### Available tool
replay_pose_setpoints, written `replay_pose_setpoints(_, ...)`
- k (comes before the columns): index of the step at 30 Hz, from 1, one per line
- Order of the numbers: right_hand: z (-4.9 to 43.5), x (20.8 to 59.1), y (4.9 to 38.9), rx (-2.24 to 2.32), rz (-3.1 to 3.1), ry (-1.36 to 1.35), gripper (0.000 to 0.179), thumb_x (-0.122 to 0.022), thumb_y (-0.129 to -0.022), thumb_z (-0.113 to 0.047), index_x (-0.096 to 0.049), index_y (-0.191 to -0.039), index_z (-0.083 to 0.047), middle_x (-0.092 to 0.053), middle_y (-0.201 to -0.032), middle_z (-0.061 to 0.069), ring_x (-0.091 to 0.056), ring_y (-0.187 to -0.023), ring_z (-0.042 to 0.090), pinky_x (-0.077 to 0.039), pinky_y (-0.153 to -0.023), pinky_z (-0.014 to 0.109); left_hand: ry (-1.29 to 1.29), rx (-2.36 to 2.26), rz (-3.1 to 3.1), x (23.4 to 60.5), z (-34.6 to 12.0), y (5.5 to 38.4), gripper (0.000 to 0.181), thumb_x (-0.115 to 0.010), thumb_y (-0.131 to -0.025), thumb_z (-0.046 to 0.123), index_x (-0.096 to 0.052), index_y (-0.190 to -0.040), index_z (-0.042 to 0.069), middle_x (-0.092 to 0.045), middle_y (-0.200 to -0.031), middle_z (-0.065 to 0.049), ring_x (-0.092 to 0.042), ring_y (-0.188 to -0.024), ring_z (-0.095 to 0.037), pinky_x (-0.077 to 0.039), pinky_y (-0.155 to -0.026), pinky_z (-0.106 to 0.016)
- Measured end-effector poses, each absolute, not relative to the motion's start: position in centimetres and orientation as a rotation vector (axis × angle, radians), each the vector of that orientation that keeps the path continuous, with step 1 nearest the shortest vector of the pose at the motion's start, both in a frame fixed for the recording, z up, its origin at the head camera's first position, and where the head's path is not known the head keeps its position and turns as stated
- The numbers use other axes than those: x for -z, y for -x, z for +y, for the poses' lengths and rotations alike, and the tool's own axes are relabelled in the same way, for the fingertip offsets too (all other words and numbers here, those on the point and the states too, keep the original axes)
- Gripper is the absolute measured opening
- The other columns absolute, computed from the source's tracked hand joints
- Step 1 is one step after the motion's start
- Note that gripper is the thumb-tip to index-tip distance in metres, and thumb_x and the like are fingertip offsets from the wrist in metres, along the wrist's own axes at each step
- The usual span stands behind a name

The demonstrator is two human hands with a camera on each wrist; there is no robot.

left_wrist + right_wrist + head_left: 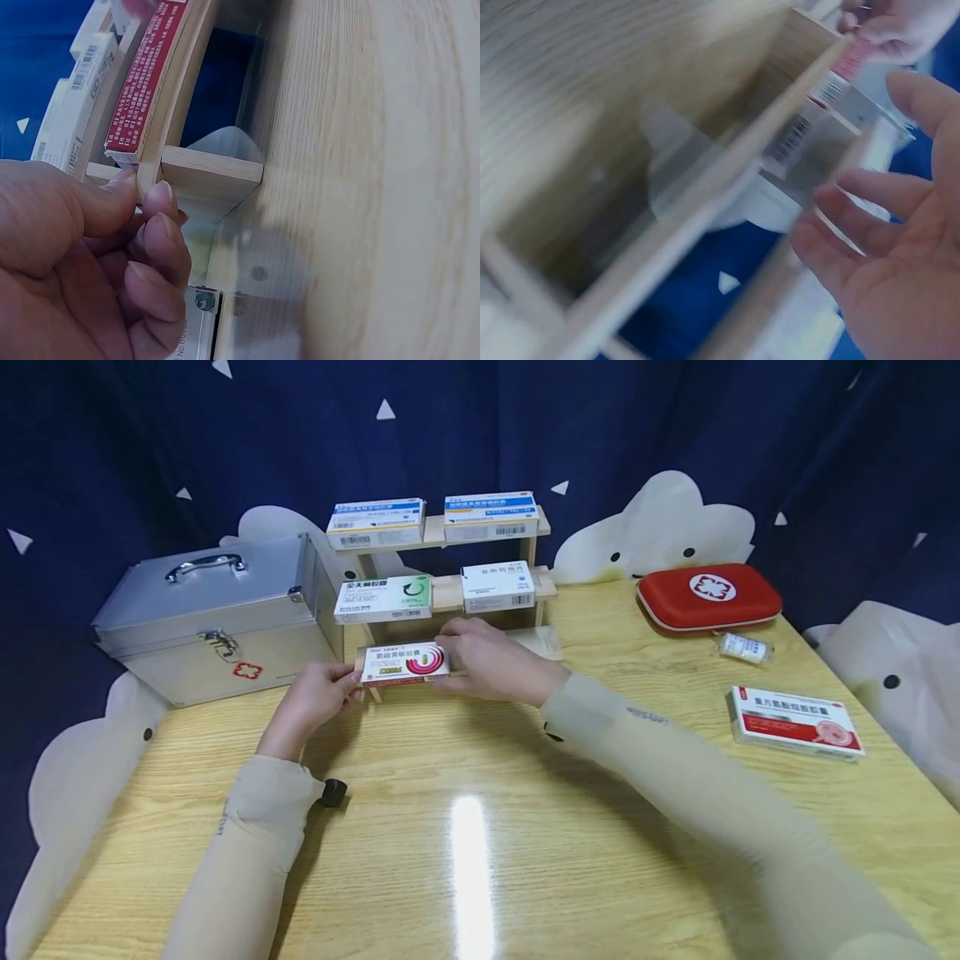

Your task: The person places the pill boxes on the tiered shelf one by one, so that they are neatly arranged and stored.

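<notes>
A white and red medicine box [403, 662] lies at the left of the lowest board of a three-tier wooden rack [212, 161]. Thumb and index finger of my left hand [318, 693] pinch the left end of that board, right beside the end of the box. The other left fingers curl below. My right hand [498, 660] is at the box's right end; in the right wrist view its fingers [832, 247] are spread, apart from the box. A white-green box [383, 599] and a white box [498, 587] sit on the middle tier.
Two blue-white boxes [491, 517] stand on the top tier. To the left is a silver metal case [217, 618]. A red zip case [709, 597], a small wrapped roll [745, 647] and another red-white box [797, 722] lie at right on the wooden table [600, 893].
</notes>
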State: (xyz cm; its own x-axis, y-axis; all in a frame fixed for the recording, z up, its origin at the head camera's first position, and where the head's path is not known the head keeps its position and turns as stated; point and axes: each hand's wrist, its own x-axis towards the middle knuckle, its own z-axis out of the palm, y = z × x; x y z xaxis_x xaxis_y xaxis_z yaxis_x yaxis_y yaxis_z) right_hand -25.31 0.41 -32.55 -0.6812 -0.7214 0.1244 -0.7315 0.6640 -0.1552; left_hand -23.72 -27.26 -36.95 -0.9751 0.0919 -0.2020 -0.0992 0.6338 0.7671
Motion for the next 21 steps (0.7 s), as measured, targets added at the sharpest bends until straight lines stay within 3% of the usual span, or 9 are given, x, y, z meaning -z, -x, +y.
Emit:
replay_pose_setpoints(11, 10.5, 28.9, 20.8, -0.302, -2.823, -1.164, 0.060, -0.076, -0.089, -0.034, -0.059, -0.133, 0.003, -0.058, -0.131, 0.018, -0.053, -0.120, 0.032, -0.041, -0.104, 0.045, 0.006, -1.216, 2.649, 36.7, -27.2, 23.5, 0.037, -0.043, -0.108, 0.015, -0.054, -0.133, -0.009, -0.065, -0.102, -0.022, -0.056, -0.087, -0.028, -0.049, -0.076, -0.038)
replay_pose_setpoints(21, 24.7, 28.2, 18.1, -0.315, -2.949, -0.869, 0.059, -0.084, -0.081, -0.026, -0.063, -0.132, -0.004, -0.059, -0.128, 0.017, -0.055, -0.114, 0.033, -0.048, -0.091, 0.053, 0.012, -1.202, 2.649, 36.6, -27.0, 23.6, 0.038, -0.042, -0.108, 0.015, -0.053, -0.135, -0.010, -0.064, -0.101, -0.022, -0.057, -0.085, -0.027, -0.049, -0.075, -0.037)
